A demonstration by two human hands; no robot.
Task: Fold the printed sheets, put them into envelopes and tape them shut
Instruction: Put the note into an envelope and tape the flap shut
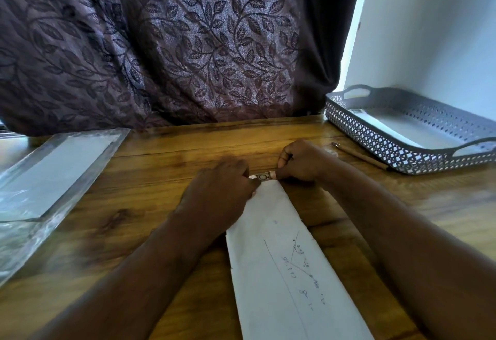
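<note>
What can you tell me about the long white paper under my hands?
The white paper is a long, narrow piece lying flat on the wooden table, running from the near edge away to the hands. Its top face carries thin pen lines and handwriting. The left hand rests on its far part and, with the right hand, pinches its far end, where a small patterned strip shows. Whether it is an envelope or a folded sheet cannot be told.

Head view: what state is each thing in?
Envelope: flat on table.
Tape: held at envelope's far end.
Left hand: pinches tape.
Right hand: pinches tape.
Tray: upright, white sheet inside.
Pencil: lying beside tray.
Plastic sleeve: flat, white paper inside.
</note>
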